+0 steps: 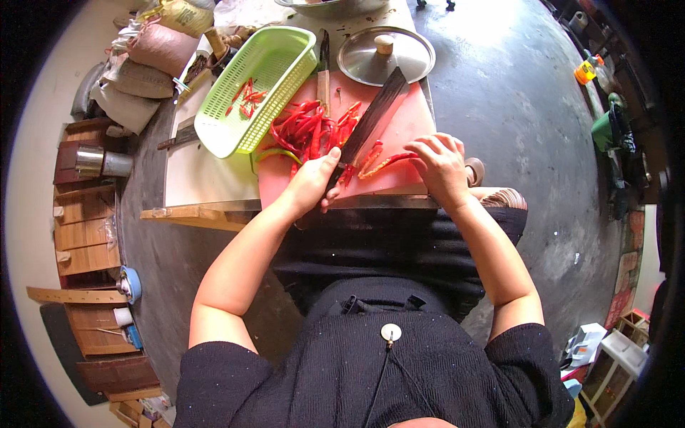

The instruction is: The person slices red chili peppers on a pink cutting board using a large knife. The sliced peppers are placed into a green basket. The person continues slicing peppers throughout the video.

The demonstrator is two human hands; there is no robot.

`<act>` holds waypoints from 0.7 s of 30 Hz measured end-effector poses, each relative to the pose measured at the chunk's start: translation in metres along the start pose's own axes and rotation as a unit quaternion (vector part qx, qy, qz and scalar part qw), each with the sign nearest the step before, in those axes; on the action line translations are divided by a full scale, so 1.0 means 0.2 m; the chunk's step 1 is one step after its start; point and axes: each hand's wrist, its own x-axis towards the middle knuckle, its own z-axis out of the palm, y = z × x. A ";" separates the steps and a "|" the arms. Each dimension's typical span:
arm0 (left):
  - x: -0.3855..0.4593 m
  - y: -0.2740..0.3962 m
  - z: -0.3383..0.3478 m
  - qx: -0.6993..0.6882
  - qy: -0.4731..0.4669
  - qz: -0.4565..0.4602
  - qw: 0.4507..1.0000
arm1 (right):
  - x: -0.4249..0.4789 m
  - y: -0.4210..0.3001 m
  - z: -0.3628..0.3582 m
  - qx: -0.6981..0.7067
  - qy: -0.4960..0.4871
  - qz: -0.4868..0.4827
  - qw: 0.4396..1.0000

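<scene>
My left hand (313, 179) grips the dark handle of a large kitchen knife (374, 115), its broad blade slanting up to the right above a pink cutting board (412, 123). My right hand (441, 166) holds one end of a slit red chili pepper (388, 163) near the board's right edge; the pepper's pale seeds show. Between the knife and a green plastic basket (259, 80) lies a heap of red chili peppers (305, 128). Several red pieces (248, 100) sit inside the basket. A greenish chili pepper (279, 154) rests at the heap's near left.
A second knife (323, 85) with a wooden handle lies beyond the heap. Behind the blade's tip is a steel pot lid (385, 53) with a wooden knob. A metal basin (332, 6) stands at the table's far end. Full sacks (160, 51) are stacked left.
</scene>
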 end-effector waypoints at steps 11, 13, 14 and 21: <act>-0.23 0.04 0.00 0.135 -0.007 0.011 0.991 | 0.01 0.07 0.05 0.092 -0.039 -0.009 0.995; -0.25 0.03 0.00 0.185 -0.009 -0.012 0.983 | 0.01 0.07 0.05 0.101 -0.029 -0.014 0.994; -0.25 0.02 0.00 0.208 -0.004 -0.016 0.978 | 0.01 0.07 0.05 0.105 -0.024 -0.017 0.994; -0.09 -0.03 0.10 0.280 0.041 0.109 0.953 | 0.00 0.06 0.06 0.088 -0.024 0.000 0.996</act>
